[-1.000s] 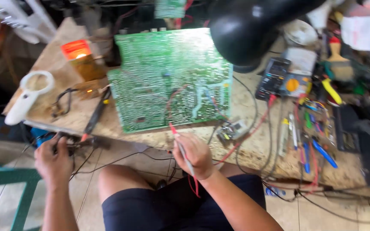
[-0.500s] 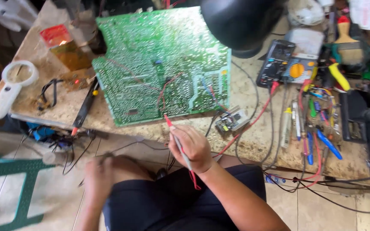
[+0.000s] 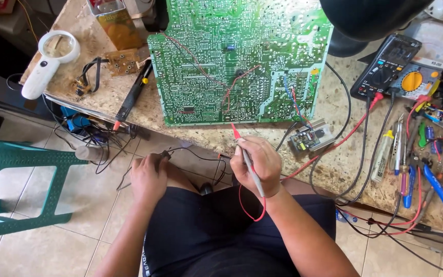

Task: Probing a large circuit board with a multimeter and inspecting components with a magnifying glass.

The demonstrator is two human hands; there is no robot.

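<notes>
Red multimeter probe (image 3: 247, 159): light, stiff, needle-tipped; our right hand (image 3: 256, 164) fingers closed pen-style mid-shaft, tip just beyond them nearing the green circuit board (image 3: 232, 56). Left hand (image 3: 148, 177) fingers pinched a black lead (image 3: 190, 150).

Right hand (image 3: 256, 165) is gripping the red probe (image 3: 246, 161), tip sitting just below the near edge of the green circuit board (image 3: 239, 61). Left hand (image 3: 148, 177) is resting on the thigh well below-left of the board, pinching a black lead (image 3: 190, 151). Multimeter (image 3: 398, 69) is lying right of the board, small module (image 3: 311, 137) at its lower-right corner.
</notes>
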